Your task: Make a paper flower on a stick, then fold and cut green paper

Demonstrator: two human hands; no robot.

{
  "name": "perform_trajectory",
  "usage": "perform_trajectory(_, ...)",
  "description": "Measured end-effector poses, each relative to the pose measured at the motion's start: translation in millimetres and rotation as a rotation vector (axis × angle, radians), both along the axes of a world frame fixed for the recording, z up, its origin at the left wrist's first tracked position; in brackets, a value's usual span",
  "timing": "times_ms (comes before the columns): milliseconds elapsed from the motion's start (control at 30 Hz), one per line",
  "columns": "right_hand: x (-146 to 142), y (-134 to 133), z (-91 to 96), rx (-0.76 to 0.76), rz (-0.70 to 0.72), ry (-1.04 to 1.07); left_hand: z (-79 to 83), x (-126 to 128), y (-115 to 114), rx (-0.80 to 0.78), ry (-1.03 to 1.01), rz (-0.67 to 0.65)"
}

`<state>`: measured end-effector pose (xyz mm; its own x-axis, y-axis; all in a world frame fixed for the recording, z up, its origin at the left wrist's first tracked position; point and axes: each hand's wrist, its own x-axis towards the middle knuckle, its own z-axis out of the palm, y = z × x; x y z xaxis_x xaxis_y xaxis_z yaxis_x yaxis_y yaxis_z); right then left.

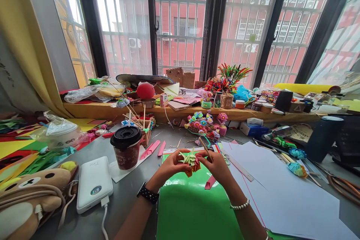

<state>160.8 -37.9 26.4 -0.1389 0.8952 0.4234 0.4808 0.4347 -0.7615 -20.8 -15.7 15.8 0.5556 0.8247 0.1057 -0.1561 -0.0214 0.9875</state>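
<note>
Between my two hands is a folded paper flower (191, 159), pale green on top with orange and red parts below. My left hand (172, 165) is closed on its left side, thumb and fingers pinching it. From the right, the fingertips of my right hand (216, 164) touch the flower, and a thin brown stick (204, 147) is gripped in that hand. Below them lies a shiny green sheet (194, 210). A folded pink paper strip (209, 182) rests on it near my right wrist. Where the fingers meet the flower is partly hidden.
To the left stand a lidded coffee cup (126, 148) and a white power bank (95, 183) with its cable. Large white paper (284, 187) and a ruler (239, 168) lie right. Pink strips (150, 150) and a flower bunch (201, 125) lie ahead, below a crowded sill (185, 114).
</note>
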Motion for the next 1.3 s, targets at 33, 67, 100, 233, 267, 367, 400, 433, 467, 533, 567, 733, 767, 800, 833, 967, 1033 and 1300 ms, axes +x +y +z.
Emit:
perform_trajectory(33,-1,0,-0.1,0.006,-0.017,-0.012,0.1,0,0,0.0,0.003,0.003)
perform_trajectory(67,-1,-1,0.0,0.015,-0.039,-0.03,0.4,1,0,-0.003,0.007,0.009)
perform_trajectory(100,-3,-2,0.0,0.028,-0.063,-0.05,0.9,1,-1,-0.009,0.011,0.02)
perform_trajectory(233,-8,-4,-0.8,0.099,-0.153,-0.129,2.2,3,-2,-0.033,0.03,0.075)
perform_trajectory(267,-9,-4,-1.7,0.111,-0.169,-0.145,2.1,4,-2,-0.035,0.032,0.086)
perform_trajectory(367,-11,-2,-5.8,0.144,-0.194,-0.173,1.2,5,-3,-0.046,0.023,0.126)
perform_trajectory(400,-11,-1,-7.0,0.161,-0.19,-0.175,1.0,6,-3,-0.058,0.015,0.144)
perform_trajectory(433,-11,-1,-7.8,0.177,-0.182,-0.17,1.0,6,-3,-0.074,0.006,0.164)
perform_trajectory(467,-11,-1,-7.9,0.187,-0.168,-0.16,1.1,6,-2,-0.089,-0.005,0.181)
perform_trajectory(533,-9,-1,-6.1,0.177,-0.115,-0.12,1.6,6,-2,-0.114,-0.025,0.197)
perform_trajectory(567,-7,-1,-4.4,0.157,-0.079,-0.091,1.9,6,-1,-0.121,-0.036,0.195)
perform_trajectory(733,5,-1,3.5,0.002,0.128,0.091,3.5,1,-1,-0.121,-0.067,0.093)
perform_trajectory(767,6,-1,3.5,-0.038,0.166,0.129,3.8,0,-1,-0.111,-0.065,0.057)
perform_trajectory(800,7,0,2.7,-0.078,0.199,0.165,4.0,-2,-2,-0.1,-0.057,0.023)
perform_trajectory(833,7,0,1.3,-0.115,0.22,0.196,4.0,-3,-2,-0.088,-0.045,-0.006)
perform_trajectory(967,4,2,-5.4,-0.188,0.187,0.212,2.4,-5,-3,-0.05,0.015,-0.07)
perform_trajectory(1033,2,2,-5.9,-0.184,0.164,0.209,1.5,-5,-2,-0.041,0.011,-0.088)
perform_trajectory(1300,4,-3,6.4,-0.077,0.131,0.177,3.9,-2,-1,-0.101,-0.113,0.066)
